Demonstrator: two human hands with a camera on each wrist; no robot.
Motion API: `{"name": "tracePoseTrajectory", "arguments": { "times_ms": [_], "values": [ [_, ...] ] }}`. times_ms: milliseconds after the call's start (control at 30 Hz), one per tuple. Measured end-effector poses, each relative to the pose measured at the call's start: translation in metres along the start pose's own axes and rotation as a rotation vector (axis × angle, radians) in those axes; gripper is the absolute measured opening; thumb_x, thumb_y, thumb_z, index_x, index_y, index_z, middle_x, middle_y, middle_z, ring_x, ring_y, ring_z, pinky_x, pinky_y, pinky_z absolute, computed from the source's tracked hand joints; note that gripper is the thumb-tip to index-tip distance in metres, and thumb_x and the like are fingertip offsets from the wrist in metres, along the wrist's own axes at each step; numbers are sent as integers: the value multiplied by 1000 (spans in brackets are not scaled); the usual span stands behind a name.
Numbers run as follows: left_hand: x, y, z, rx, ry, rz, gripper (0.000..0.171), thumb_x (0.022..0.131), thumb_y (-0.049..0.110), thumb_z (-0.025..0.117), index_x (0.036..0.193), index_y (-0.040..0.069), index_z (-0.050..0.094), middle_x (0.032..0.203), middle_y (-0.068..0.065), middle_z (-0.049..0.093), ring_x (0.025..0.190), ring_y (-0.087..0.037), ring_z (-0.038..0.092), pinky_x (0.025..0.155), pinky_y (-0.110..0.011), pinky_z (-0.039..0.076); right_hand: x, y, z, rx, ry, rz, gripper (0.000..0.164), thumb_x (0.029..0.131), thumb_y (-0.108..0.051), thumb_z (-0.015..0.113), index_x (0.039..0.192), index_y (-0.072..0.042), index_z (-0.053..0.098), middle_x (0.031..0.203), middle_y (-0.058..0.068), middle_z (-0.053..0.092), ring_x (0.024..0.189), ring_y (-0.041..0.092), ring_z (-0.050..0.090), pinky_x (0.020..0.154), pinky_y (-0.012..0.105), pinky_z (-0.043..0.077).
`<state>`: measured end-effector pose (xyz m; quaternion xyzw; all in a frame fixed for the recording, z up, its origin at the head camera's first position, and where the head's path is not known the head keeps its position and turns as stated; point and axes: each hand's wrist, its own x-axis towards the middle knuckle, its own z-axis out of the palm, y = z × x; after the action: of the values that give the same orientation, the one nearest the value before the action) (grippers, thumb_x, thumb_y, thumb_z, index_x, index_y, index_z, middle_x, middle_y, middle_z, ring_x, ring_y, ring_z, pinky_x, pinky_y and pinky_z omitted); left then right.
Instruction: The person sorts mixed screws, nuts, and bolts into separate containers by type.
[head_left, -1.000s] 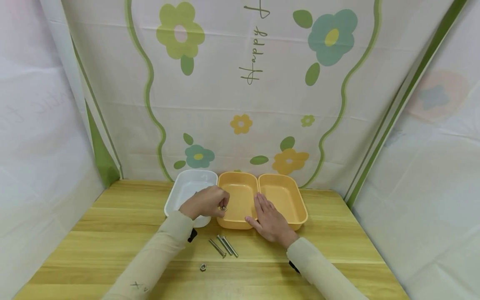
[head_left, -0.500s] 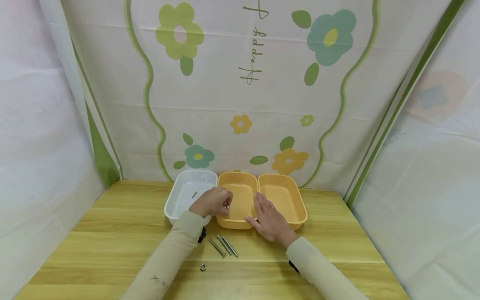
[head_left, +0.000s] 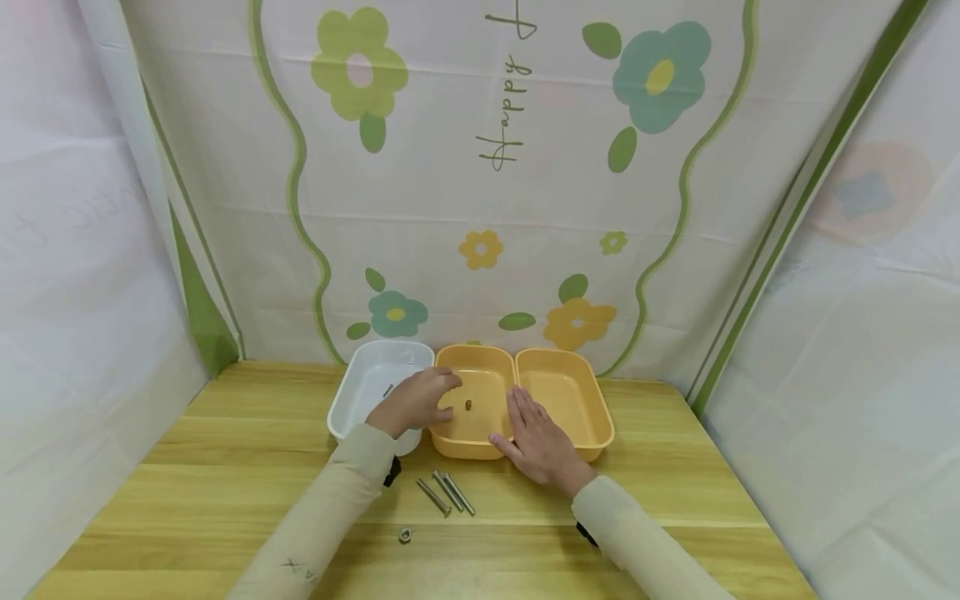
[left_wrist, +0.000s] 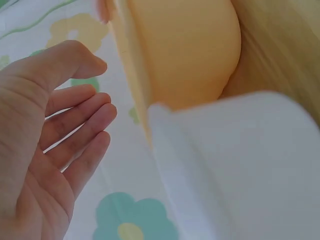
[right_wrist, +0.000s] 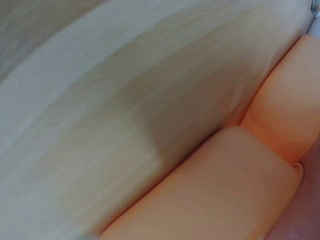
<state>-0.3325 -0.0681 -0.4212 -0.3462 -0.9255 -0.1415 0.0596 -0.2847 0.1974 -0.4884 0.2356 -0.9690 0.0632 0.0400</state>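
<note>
My left hand (head_left: pixel 417 400) hovers over the seam between the white tray (head_left: pixel 347 400) and the middle yellow tray (head_left: pixel 474 450). In the left wrist view its fingers (left_wrist: pixel 75 117) are spread loosely and nothing is between them. A small metal nut (head_left: pixel 468 405) is in the middle tray, just right of those fingertips. My right hand (head_left: pixel 542 442) rests with straight fingers on the rims where the middle tray and the right yellow tray (head_left: pixel 573 392) meet. In the white tray a small screw (head_left: pixel 387 390) shows beside my left hand.
In front of the trays several long bolts (head_left: pixel 444 493) lie on the wooden table (head_left: pixel 637 533). One nut (head_left: pixel 406 536) is nearer the front edge. A flower-printed cloth (head_left: pixel 555 200) hangs right behind the trays, with cloth walls on both sides.
The left hand moved right over the middle tray, let the nut go there, and drew back slightly left with its fingers opened. The right hand has stayed put.
</note>
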Motion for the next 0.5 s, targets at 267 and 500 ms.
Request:
{"name": "tracePoseTrajectory", "arguments": {
  "times_ms": [267, 500],
  "values": [
    [-23, 1, -24, 39, 19, 85, 42, 88, 16, 84, 125, 1, 72, 126, -15, 72, 112, -29, 71, 95, -43, 62, 1, -1, 0, -2, 9, -3, 89, 110, -64, 25, 167, 4, 12, 176, 23, 13, 166, 34, 14, 133, 52, 24],
    [-46, 6, -37, 90, -6, 149, 44, 86, 12, 82, 127, 0, 72, 126, -15, 73, 111, -30, 73, 89, -42, 64, 1, -1, 1, 3, 7, -2, 90, 110, -64, 25, 167, 4, 11, 176, 23, 12, 166, 35, 13, 133, 52, 24]
  ]
}}
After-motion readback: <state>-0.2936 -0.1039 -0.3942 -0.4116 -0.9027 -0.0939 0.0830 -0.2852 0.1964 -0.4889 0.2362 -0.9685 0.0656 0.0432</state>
